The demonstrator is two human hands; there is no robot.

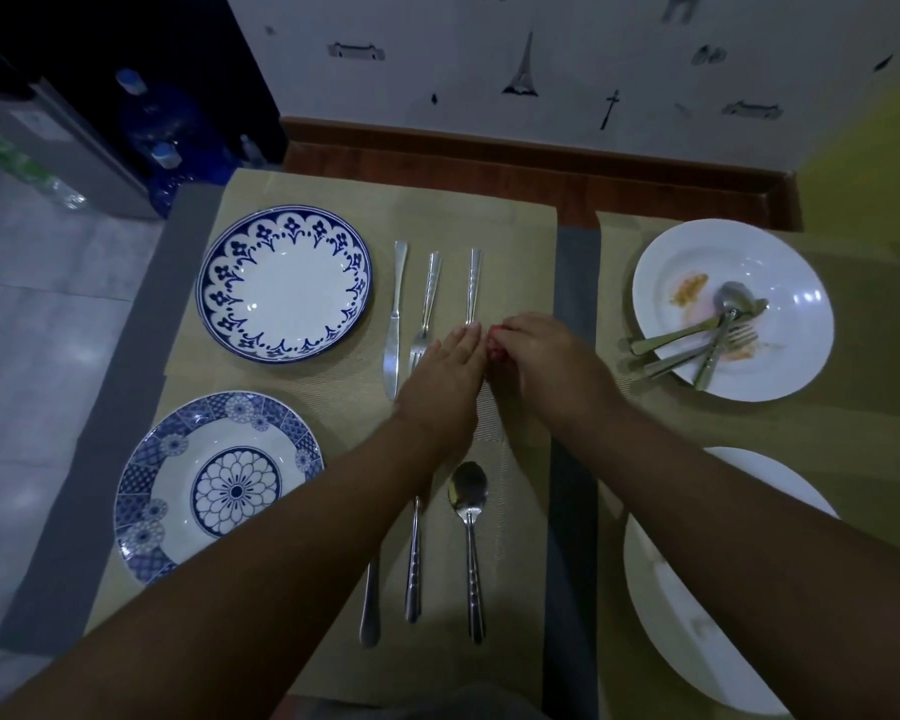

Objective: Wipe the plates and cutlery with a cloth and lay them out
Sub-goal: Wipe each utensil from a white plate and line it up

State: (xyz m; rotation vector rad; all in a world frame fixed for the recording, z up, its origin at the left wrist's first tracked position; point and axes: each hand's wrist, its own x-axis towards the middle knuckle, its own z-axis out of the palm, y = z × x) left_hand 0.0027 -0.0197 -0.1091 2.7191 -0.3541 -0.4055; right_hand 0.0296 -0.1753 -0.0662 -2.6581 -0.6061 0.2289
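Two blue-patterned plates lie on the left mat: a flower-rimmed plate (284,283) at the back and a mosaic plate (219,485) nearer me. To the right of the far plate lie a knife (395,314), a fork (426,304) and a third utensil (473,283) whose lower end is hidden under my hands. My left hand (442,381) rests flat, fingers together, on that end. My right hand (546,361) is closed on a small red cloth (495,345) beside it. Nearer me lie a spoon (470,543) and two more handles (414,563), partly under my left forearm.
On the right mat stands a white plate (780,366) with food smears and several used utensils (707,340) on it. Another white plate (671,589) sits near right, partly under my right forearm. Water bottles (162,122) stand on the floor at the far left.
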